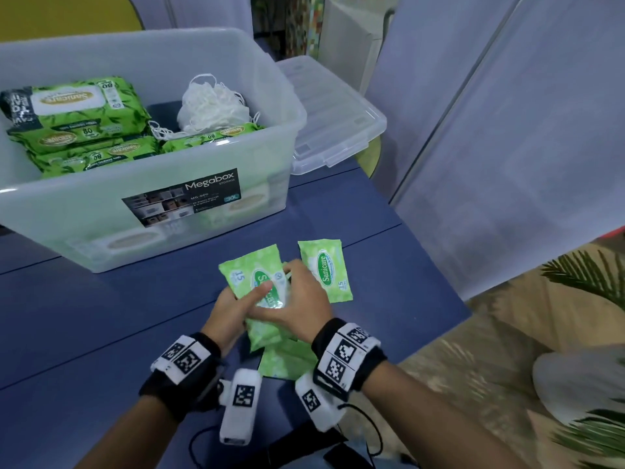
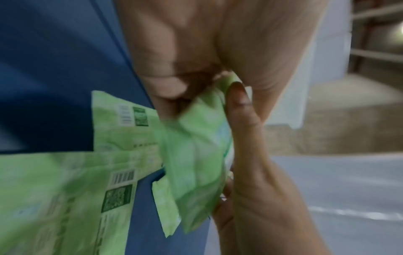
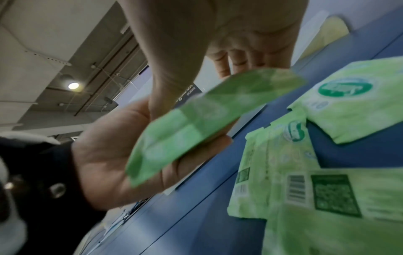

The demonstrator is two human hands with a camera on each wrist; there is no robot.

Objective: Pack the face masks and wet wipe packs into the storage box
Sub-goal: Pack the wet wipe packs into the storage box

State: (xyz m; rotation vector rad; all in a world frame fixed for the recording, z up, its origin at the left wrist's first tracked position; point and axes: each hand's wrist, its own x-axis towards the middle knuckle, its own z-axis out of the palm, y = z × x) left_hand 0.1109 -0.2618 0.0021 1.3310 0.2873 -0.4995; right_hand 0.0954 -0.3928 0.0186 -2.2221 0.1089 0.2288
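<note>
Just above the blue table (image 1: 84,316), both hands hold a small green wet wipe pack (image 1: 262,286) (image 2: 196,155) (image 3: 196,124). My left hand (image 1: 236,306) (image 3: 109,155) grips it from below, thumb across its face. My right hand (image 1: 304,299) (image 3: 229,51) curls over its top and far edge. One more small pack (image 1: 326,270) (image 3: 359,107) lies to the right, and others (image 1: 287,362) (image 2: 54,198) (image 3: 327,207) lie under my wrists. The clear storage box (image 1: 84,204) at the back left holds large wipe packs (image 1: 74,110) and white face masks (image 1: 209,106).
The box's clear lid (image 1: 331,123) lies behind it to the right. The table's right edge (image 1: 436,265) runs close to the loose pack, with white partitions and palm leaves (image 1: 588,275) beyond. Black cables and a dark device (image 1: 338,451) sit at the near edge.
</note>
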